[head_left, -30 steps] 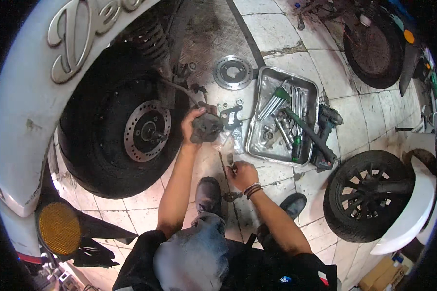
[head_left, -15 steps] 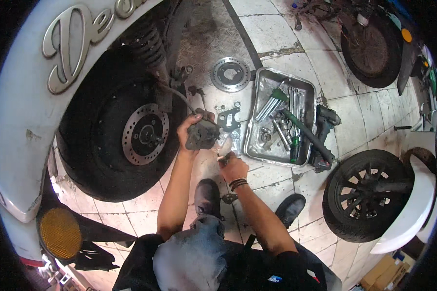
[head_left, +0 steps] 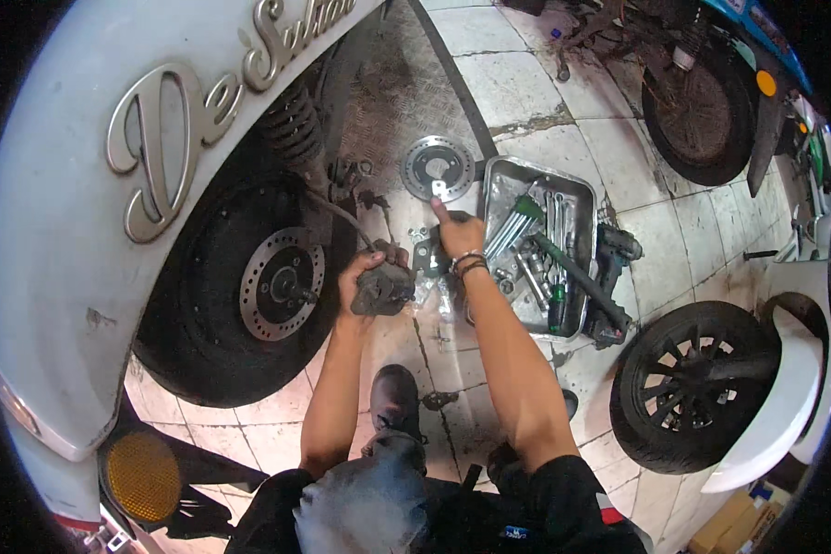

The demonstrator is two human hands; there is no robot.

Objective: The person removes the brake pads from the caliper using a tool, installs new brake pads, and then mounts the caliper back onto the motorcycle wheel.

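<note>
My left hand (head_left: 353, 284) is closed around a dark, dirty brake caliper (head_left: 381, 290), which hangs on a hose beside the large scooter wheel (head_left: 203, 305). A perforated brake disc (head_left: 283, 284) is mounted on that wheel. Farther forward, my right hand (head_left: 460, 236) pinches a small silver metal plate (head_left: 439, 188) between thumb and finger, in front of a loose brake disc (head_left: 437, 168) on the floor. Partly under this hand lies a dark caliper bracket (head_left: 424, 258). Clear plastic wrapping (head_left: 439, 297) lies on the tiles between my hands.
Right of my right hand stands a metal tray (head_left: 589, 198) of wrenches, sockets and green-handled tools. A cordless power tool (head_left: 611, 277) rests against its right side. A detached wheel (head_left: 688, 388) lies at the right, and another vehicle's wheel (head_left: 697, 120) stands at the far right.
My right hand has moved forward from near the caliper to the loose disc, where the silver plate now shows in its fingers. My left hand still holds the caliper, slightly lower in view.
</note>
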